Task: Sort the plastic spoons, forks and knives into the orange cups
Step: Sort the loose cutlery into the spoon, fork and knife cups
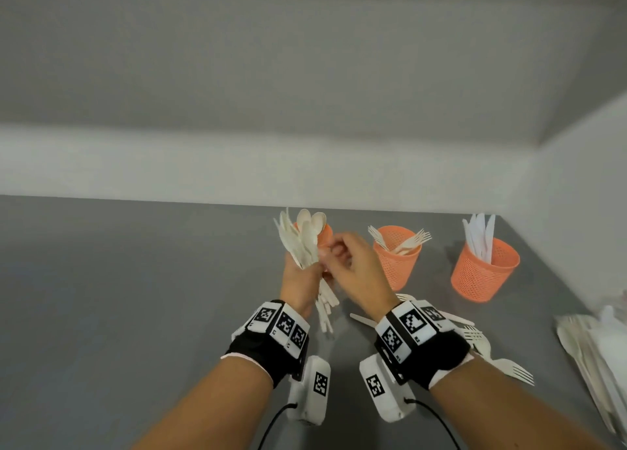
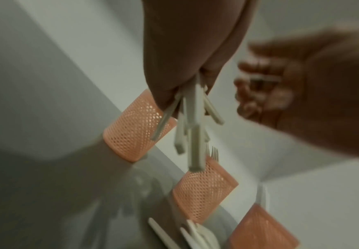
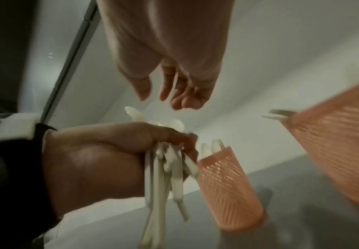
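Observation:
My left hand (image 1: 305, 269) grips a bundle of cream plastic cutlery (image 1: 302, 242), mostly spoons, bowls up, above the table; its handles (image 2: 193, 126) hang below the fist. My right hand (image 1: 334, 251) hovers just to the right of the bundle with loosely curled fingers (image 3: 174, 94) that hold nothing. Three orange mesh cups stand in a row. The left cup (image 1: 325, 236), partly hidden behind the bundle, has spoons in it. Forks stand in the middle cup (image 1: 395, 263), and white knives in the right cup (image 1: 485, 273).
Loose forks (image 1: 488, 351) lie on the grey table (image 1: 135, 297) under my right wrist. A pile of cutlery (image 1: 593, 348) sits at the right edge. White walls close the back and right sides.

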The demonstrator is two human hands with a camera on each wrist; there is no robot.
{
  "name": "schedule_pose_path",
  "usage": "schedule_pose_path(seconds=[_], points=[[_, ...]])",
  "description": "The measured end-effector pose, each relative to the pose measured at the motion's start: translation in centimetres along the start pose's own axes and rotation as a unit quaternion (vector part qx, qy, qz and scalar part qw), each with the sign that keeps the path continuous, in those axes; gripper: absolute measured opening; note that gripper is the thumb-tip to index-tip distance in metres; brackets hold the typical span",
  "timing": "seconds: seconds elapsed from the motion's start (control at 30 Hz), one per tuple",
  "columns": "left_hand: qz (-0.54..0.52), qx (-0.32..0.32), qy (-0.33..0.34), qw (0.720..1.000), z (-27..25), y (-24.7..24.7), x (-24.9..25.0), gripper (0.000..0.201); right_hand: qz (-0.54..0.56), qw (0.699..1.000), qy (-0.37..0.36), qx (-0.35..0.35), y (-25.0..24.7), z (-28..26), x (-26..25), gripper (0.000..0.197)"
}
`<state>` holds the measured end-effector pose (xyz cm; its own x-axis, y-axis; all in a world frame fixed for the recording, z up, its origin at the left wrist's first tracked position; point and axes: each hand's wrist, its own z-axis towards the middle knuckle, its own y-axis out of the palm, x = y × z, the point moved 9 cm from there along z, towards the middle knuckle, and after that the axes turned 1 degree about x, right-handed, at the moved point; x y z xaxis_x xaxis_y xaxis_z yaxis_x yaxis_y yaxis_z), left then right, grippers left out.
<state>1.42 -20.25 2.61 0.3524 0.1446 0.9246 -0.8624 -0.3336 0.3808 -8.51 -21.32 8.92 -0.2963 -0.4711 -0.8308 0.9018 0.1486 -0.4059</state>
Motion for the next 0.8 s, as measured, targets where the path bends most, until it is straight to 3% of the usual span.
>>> schedule_pose_path(seconds=[0.1, 0.17, 0.23, 0.37, 0.47, 0.5, 0.57, 0.63, 0.7, 0.8], points=[[0.055, 0.019, 0.035, 0.998, -0.9, 0.1, 1.0, 0.007, -0.06, 0.995, -0.014, -0.083, 1.9, 0.1, -1.7, 0.039], [0.122, 0.033, 0.043, 0.991, -1.3, 0.0, 1.3, 0.023, -0.089, 0.993, -0.015, -0.073, 1.9, 0.7, -1.8, 0.027], [0.121, 0.043, 0.035, 0.991, -1.4, -0.3, 1.3, 0.04, -0.053, 0.996, 0.022, -0.07, 1.6, 1.2, -1.2, 0.019], [0.125, 0.068, 0.027, 0.989, -1.4, -1.4, 1.2, 0.06, -0.015, 0.992, 0.079, -0.094, 1.9, 1.4, 0.0, 0.02], [0.118, 0.047, -0.002, 0.992, -1.2, -1.6, 0.3, 0.099, -0.002, 0.994, 0.095, -0.06, 1.9, 1.2, 0.2, 0.031], [0.13, 0.041, -0.014, 0.991, -1.2, -1.7, 0.1, 0.099, -0.008, 0.997, 0.077, -0.025, 1.4, 1.2, -0.2, 0.036], [0.193, 0.038, -0.016, 0.98, -1.0, -1.9, 0.2, 0.065, -0.061, 0.997, -0.009, 0.052, -0.1, 1.0, -2.2, 0.036], [0.271, 0.05, -0.006, 0.961, -0.8, -2.0, 0.7, 0.033, -0.116, 0.988, -0.086, 0.056, 0.1, 0.6, -4.4, 0.021], [0.314, 0.066, 0.006, 0.947, -1.0, -1.9, 1.0, 0.026, -0.172, 0.981, -0.09, 0.021, 1.2, 0.6, -4.7, 0.02], [0.343, 0.076, 0.019, 0.936, -1.4, -1.4, 1.0, 0.037, -0.226, 0.973, -0.037, 0.022, 1.3, 0.9, -3.6, 0.027]])
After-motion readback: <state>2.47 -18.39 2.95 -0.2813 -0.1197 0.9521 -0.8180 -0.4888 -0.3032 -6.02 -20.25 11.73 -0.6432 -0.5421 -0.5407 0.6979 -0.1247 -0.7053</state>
